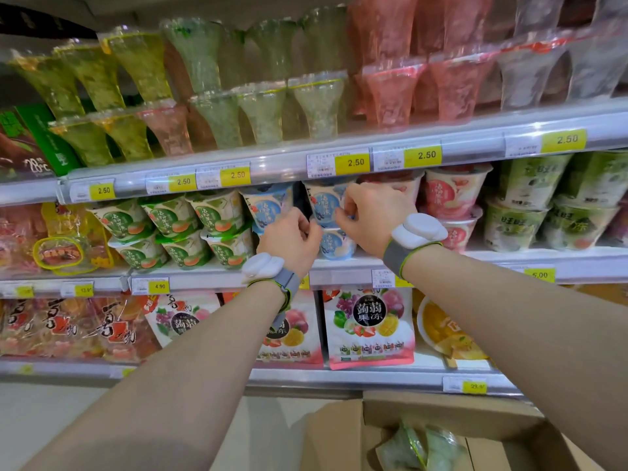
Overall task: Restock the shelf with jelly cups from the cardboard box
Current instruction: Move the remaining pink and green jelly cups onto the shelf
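Two blue jelly cups stand stacked on the middle shelf (343,266), an upper blue cup (324,200) on a lower blue cup (336,244). My left hand (289,239) and my right hand (370,215) both reach in, fingers curled and pinching the base of the upper cup from either side. Another blue cup (268,205) stands just left of them. The open cardboard box (441,416) sits on the floor at the lower right, with clear-wrapped green jelly cups (418,447) inside.
Green cups (176,229) fill the shelf to the left and pink cups (448,198) to the right of the blue ones. The upper shelf (272,164) with its price strip hangs close above. Bagged jelly (368,324) stands on the shelf below.
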Demonstrator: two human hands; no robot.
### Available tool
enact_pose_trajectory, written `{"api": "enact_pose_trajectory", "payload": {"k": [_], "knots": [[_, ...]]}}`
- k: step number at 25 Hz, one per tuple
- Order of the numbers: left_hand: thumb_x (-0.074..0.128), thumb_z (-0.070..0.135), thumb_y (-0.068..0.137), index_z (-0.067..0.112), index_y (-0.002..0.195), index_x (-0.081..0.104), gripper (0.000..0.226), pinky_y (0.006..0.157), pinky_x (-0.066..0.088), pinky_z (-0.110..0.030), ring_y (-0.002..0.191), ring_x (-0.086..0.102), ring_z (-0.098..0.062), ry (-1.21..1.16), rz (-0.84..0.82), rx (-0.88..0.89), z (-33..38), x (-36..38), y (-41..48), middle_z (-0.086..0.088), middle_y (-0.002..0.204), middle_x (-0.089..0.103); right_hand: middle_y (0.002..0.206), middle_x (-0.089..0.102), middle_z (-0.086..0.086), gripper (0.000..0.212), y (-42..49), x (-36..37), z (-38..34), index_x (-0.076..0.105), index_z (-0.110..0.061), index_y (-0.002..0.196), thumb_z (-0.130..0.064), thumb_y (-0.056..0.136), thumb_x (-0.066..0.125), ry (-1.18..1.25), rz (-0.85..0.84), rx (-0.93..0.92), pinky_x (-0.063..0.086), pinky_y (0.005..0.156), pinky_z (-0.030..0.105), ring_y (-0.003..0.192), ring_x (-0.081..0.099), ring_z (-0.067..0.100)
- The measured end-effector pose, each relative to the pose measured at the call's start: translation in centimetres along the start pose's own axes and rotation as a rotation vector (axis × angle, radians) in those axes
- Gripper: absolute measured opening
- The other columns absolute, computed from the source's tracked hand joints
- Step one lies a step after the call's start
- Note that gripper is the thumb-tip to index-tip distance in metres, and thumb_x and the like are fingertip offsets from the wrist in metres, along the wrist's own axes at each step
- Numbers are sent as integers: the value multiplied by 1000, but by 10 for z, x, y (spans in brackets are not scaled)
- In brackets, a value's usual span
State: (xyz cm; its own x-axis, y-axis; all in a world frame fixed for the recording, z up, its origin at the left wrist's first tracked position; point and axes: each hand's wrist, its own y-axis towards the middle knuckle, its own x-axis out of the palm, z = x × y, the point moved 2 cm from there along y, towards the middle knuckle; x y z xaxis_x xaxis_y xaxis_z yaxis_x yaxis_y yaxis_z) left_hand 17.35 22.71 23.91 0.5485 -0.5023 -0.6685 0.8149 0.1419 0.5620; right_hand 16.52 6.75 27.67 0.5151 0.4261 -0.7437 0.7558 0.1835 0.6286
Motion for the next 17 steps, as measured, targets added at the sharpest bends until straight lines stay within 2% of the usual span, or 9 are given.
{"api": "enact_pose_trajectory", "payload": {"k": [4,9,13,17], "knots": [[53,40,88,22,76,52,22,48,31,-28,60,55,-20,-25,-56,4,-7,24,-25,8,56,51,84,59,2,23,-28,16,17,49,-19,78,-37,92,54,-10,-90,24,33,56,30,74,57,28],[53,38,88,22,82,53,17,52,33,-29,65,55,-20,-28,-128,-13,-14,54,-54,6,65,59,87,61,0,20,-58,35,39,55,-18,82,-37,89,56,-11,-128,91,42,62,33,78,58,29],[54,35,89,19,84,56,17,55,31,-29,67,55,-22,-13,-162,-18,-20,74,-70,7,65,57,89,62,0,17,-79,50,57,55,-22,82,-38,87,57,10,-193,121,49,66,37,80,60,29],[52,37,91,19,85,55,19,56,41,-32,68,57,-22,-31,-241,27,-26,93,-85,3,70,61,89,63,-1,17,-97,60,71,58,-22,83,-39,87,58,-11,-209,161,49,66,34,81,60,28]]}}
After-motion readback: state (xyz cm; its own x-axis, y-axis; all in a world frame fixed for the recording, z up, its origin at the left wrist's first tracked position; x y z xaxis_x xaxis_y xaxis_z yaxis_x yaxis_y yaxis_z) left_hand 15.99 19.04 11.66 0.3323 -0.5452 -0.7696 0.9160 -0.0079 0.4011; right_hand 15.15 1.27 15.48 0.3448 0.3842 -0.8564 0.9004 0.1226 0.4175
